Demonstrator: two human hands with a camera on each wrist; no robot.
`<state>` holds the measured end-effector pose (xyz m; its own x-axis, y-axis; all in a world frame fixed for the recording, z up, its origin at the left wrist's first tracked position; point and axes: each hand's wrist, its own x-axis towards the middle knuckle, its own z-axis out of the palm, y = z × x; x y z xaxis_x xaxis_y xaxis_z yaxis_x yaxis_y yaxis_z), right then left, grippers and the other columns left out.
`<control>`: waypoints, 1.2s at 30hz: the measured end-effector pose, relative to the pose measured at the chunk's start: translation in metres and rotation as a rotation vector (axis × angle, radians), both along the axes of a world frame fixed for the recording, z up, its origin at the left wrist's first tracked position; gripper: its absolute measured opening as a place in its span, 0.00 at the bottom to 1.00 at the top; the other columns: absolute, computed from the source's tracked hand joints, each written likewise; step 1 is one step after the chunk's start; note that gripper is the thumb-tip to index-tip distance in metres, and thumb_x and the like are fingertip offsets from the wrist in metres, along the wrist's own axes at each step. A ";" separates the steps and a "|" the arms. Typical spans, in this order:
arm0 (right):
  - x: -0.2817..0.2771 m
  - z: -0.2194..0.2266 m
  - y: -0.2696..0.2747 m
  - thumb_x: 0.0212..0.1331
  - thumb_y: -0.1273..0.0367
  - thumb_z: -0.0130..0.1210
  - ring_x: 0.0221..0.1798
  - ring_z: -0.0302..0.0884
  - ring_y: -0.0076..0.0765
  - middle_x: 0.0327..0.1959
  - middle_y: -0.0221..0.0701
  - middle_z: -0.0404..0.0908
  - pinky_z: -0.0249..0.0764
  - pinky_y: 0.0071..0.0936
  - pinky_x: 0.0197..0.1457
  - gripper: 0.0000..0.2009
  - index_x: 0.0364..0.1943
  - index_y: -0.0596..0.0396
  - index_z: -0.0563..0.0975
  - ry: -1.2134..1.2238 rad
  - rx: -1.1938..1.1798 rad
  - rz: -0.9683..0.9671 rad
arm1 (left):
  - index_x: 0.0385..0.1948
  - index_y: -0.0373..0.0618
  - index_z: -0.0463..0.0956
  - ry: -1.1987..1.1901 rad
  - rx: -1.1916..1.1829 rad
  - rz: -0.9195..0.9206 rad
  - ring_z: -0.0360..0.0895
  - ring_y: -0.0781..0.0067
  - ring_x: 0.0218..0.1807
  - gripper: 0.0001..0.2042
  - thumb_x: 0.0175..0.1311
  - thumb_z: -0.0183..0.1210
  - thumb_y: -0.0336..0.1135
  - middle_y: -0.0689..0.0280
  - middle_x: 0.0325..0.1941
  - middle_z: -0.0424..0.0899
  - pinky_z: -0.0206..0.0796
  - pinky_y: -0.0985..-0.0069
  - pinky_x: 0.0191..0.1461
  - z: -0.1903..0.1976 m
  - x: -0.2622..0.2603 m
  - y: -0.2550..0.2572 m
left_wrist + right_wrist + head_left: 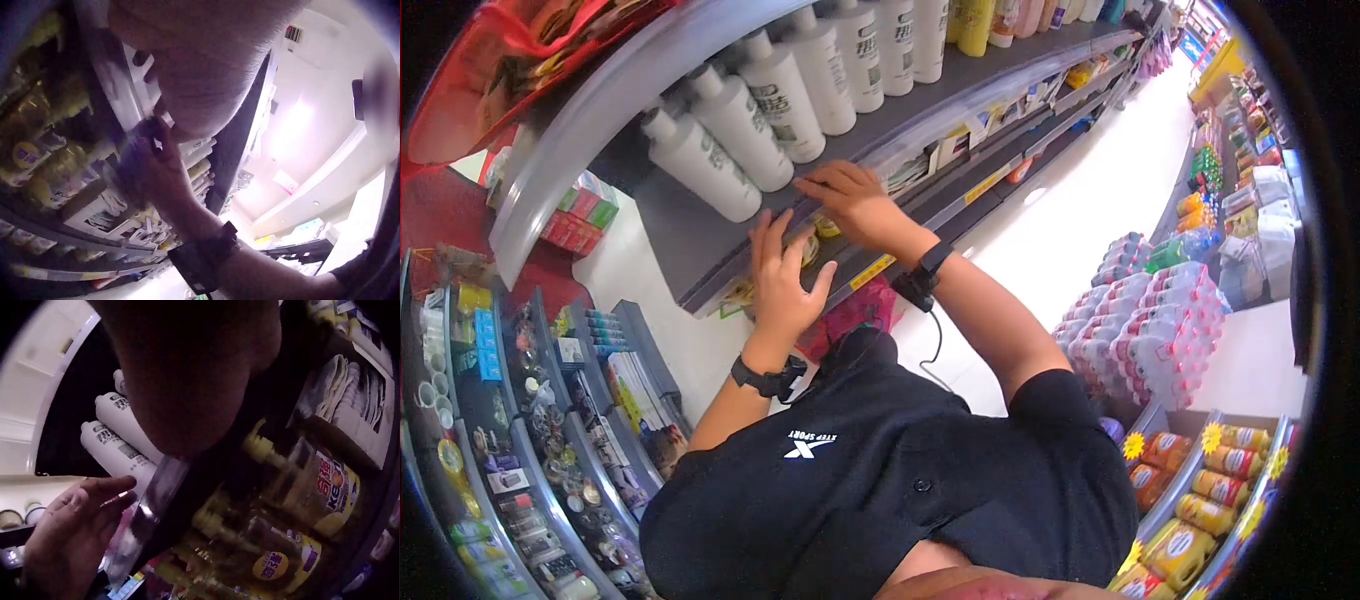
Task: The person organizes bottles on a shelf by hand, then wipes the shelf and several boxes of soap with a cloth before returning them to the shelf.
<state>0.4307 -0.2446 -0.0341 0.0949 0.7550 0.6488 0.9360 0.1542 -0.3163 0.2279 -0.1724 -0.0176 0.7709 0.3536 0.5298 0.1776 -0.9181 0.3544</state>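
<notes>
The shelf edge strip [870, 272], a clear plastic price rail on the front of the dark shelf [700, 235], is where I have both hands. My left hand [782, 275] lies flat against it with fingers straight. My right hand [855, 200] reaches over the rail just beside; I cannot tell whether it grips anything. White bottles [740, 120] stand above, yellow pump bottles [294, 487] below.

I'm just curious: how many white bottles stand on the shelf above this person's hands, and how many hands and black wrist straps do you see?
White bottles: 7
Hands: 2, the left hand and the right hand
Black wrist straps: 2
Total: 11
</notes>
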 end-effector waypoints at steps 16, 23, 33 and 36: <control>0.229 0.012 -0.070 0.53 0.68 0.64 0.73 0.67 0.45 0.65 0.33 0.77 0.53 0.56 0.78 0.29 0.64 0.52 0.76 -0.139 -0.028 -0.233 | 0.65 0.44 0.73 0.014 0.074 -0.034 0.56 0.51 0.82 0.31 0.57 0.68 0.35 0.60 0.77 0.68 0.45 0.44 0.81 -0.008 0.275 -0.052; 0.360 0.013 -0.100 0.53 0.61 0.61 0.67 0.72 0.44 0.61 0.32 0.79 0.59 0.50 0.75 0.24 0.56 0.50 0.80 -0.154 0.024 -0.154 | 0.59 0.50 0.76 -0.060 0.196 -0.060 0.72 0.56 0.68 0.29 0.50 0.69 0.39 0.60 0.65 0.75 0.56 0.51 0.70 -0.003 0.395 -0.078; 0.504 -0.002 -0.132 0.48 0.58 0.62 0.55 0.77 0.37 0.53 0.26 0.82 0.67 0.42 0.60 0.22 0.49 0.47 0.83 -0.195 0.208 -0.108 | 0.53 0.51 0.79 -0.075 0.268 -0.010 0.75 0.54 0.63 0.25 0.48 0.69 0.38 0.59 0.61 0.76 0.62 0.51 0.65 -0.011 0.535 -0.127; 0.538 -0.003 -0.141 0.51 0.55 0.60 0.53 0.79 0.37 0.52 0.29 0.84 0.67 0.42 0.57 0.22 0.49 0.49 0.82 -0.198 0.266 -0.030 | 0.51 0.51 0.79 -0.142 0.314 0.065 0.76 0.54 0.61 0.24 0.47 0.68 0.37 0.59 0.60 0.77 0.63 0.52 0.64 -0.013 0.569 -0.146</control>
<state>0.9688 -0.3860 -0.0368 -0.0330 0.5552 0.8310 0.9807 0.1784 -0.0802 0.7965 -0.3189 -0.0309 0.6630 0.2024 0.7208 0.2087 -0.9746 0.0817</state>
